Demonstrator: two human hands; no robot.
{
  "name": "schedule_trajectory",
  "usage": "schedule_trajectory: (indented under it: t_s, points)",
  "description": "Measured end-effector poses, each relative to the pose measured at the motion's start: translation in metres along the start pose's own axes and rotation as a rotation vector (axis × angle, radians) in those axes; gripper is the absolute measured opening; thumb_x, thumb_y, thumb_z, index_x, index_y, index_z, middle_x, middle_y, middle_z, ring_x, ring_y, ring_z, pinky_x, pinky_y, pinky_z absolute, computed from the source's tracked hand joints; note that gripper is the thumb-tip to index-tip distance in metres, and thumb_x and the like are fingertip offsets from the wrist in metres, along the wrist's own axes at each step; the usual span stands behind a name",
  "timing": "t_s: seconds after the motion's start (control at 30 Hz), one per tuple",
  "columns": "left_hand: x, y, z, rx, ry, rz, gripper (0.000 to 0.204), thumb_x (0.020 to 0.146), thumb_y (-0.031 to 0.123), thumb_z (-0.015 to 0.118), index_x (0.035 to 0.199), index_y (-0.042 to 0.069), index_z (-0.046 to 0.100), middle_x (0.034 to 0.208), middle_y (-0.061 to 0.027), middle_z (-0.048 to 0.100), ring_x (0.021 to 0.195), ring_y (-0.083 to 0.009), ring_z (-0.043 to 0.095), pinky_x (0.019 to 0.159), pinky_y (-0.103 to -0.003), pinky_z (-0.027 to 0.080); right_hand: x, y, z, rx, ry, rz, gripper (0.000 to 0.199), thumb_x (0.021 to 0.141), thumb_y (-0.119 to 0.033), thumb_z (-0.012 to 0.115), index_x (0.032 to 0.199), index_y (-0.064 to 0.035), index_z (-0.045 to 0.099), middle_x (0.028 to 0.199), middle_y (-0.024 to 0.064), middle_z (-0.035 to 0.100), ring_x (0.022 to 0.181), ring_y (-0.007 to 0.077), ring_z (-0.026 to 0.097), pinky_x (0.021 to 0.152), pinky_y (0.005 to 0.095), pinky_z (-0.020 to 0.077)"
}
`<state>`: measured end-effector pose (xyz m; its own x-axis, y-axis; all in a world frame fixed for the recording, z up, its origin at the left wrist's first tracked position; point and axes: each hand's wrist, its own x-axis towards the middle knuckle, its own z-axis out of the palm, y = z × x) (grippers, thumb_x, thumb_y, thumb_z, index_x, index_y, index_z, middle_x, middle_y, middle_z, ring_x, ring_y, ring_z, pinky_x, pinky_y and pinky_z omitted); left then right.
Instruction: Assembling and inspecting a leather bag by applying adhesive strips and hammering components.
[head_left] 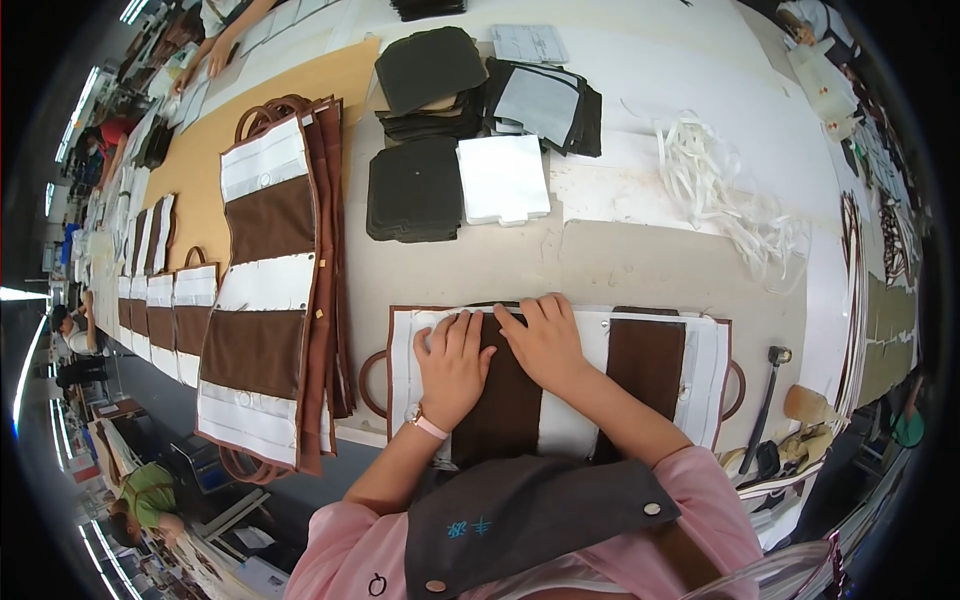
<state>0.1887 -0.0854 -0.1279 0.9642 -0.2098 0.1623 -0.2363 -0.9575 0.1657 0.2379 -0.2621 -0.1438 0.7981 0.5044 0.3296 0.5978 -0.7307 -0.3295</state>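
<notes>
My left hand and my right hand lie flat, side by side, on a brown and white bag panel spread in front of me on the table. Both press on the panel's dark brown strip near its far edge, fingers spread, holding nothing. The panel has brown trim and a round brown handle loop at its left end. A pink watch strap circles my left wrist.
A stack of similar brown and white panels lies to the left. Dark felt pieces, white pieces and a heap of white straps sit farther back. A hammer lies at the right. Other people work along the far table.
</notes>
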Motion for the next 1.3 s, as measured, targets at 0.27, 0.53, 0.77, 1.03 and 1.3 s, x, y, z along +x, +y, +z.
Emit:
schedule_trajectory:
  t_s: [0.27, 0.53, 0.77, 1.03, 1.3]
  points:
    - [0.005, -0.006, -0.005, -0.064, -0.062, -0.060, 0.051, 0.089, 0.027, 0.069, 0.136, 0.010, 0.058, 0.131, -0.0084, 0.058, 0.120, -0.0239, 0.050, 0.098, -0.051, 0.035, 0.015, -0.001, -0.010, -0.007, -0.023, -0.030, 0.035, 0.083, -0.022, 0.071, 0.117, -0.0165, 0.071, 0.097, 0.0082, 0.054, 0.094, 0.0276, 0.051, 0.094, 0.0476, 0.0408]
    - [-0.002, -0.008, -0.001, -0.049, 0.023, 0.007, 0.049, 0.088, 0.024, 0.069, 0.134, 0.010, 0.058, 0.131, -0.0086, 0.058, 0.119, -0.0245, 0.052, 0.098, -0.047, 0.036, 0.045, -0.009, 0.018, 0.173, -0.092, 0.107, 0.010, 0.078, -0.006, 0.066, 0.087, -0.0053, 0.064, 0.095, 0.0110, 0.057, 0.094, 0.0312, 0.054, 0.081, 0.0435, 0.0411]
    - [0.001, -0.010, -0.003, -0.093, 0.040, -0.027, 0.047, 0.089, 0.024, 0.069, 0.132, 0.010, 0.059, 0.131, -0.0076, 0.059, 0.119, -0.0227, 0.052, 0.099, -0.046, 0.035, 0.051, -0.002, 0.014, 0.338, -0.165, 0.105, 0.011, 0.077, -0.004, 0.065, 0.087, -0.0053, 0.063, 0.096, 0.0123, 0.057, 0.095, 0.0321, 0.054, 0.082, 0.0434, 0.0422]
    - [-0.002, -0.010, -0.002, -0.120, 0.058, -0.037, 0.045, 0.088, 0.022, 0.070, 0.130, 0.009, 0.060, 0.130, -0.0073, 0.058, 0.120, -0.0231, 0.053, 0.099, -0.046, 0.035, 0.032, -0.001, 0.023, 0.428, -0.040, -0.011, 0.022, 0.075, 0.001, 0.063, 0.096, -0.0037, 0.070, 0.096, 0.0094, 0.057, 0.094, 0.0305, 0.053, 0.086, 0.0410, 0.0452]
    - [-0.001, -0.012, -0.004, -0.116, 0.100, -0.044, 0.044, 0.087, 0.016, 0.069, 0.129, 0.007, 0.060, 0.130, -0.0155, 0.054, 0.123, -0.0313, 0.051, 0.103, -0.049, 0.035, 0.031, -0.001, 0.019, 0.292, -0.029, -0.154, 0.019, 0.077, -0.006, 0.063, 0.095, -0.0035, 0.069, 0.098, 0.0077, 0.058, 0.097, 0.0282, 0.052, 0.086, 0.0388, 0.0455]
